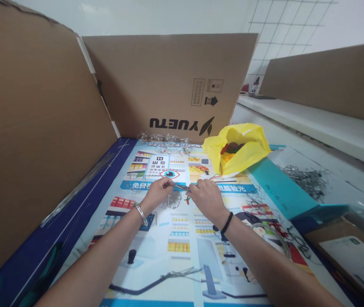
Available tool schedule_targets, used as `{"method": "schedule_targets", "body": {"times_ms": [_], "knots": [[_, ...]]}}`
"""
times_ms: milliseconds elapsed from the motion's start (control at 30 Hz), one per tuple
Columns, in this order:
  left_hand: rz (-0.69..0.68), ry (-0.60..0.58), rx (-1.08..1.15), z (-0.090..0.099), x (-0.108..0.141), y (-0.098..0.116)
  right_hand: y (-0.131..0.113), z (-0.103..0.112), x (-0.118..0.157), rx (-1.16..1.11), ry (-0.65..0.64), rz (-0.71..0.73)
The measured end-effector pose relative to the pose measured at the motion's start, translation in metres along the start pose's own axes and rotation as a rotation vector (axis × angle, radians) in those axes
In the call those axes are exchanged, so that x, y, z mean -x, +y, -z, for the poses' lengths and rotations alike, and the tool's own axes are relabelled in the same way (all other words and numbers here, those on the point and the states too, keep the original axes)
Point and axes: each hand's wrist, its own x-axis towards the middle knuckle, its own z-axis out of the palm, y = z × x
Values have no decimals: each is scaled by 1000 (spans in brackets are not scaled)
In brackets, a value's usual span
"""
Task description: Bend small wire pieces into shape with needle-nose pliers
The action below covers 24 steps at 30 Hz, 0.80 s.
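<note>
Left hand (160, 192): in the head view, your fingers were pinched together at the metal tool (182, 187)'s tip; I could not tell what lay between them
Right hand (206, 195): your fingers were clamped on the metal tool, which sat between both hands
Wire tangle (173, 201): just below your left fingers, it could have snagged if you pulled sideways
Yellow bag (252, 149): a careless knock could have spilled its contents

Head cam, fwd/down over L hand (159, 190) & R hand (209, 198), fairly near, edges prob. blurry.
</note>
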Motion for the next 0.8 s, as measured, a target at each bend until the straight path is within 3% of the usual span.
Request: {"method": "schedule_targets", "body": {"times_ms": [500,800], "knots": [[-130,-92,-199,4,-4,-6,0,-3,0,-84,-31,-89],[-68,-140,-39,6,-3,-3,0,-6,1,-110,-11,-90]]}}
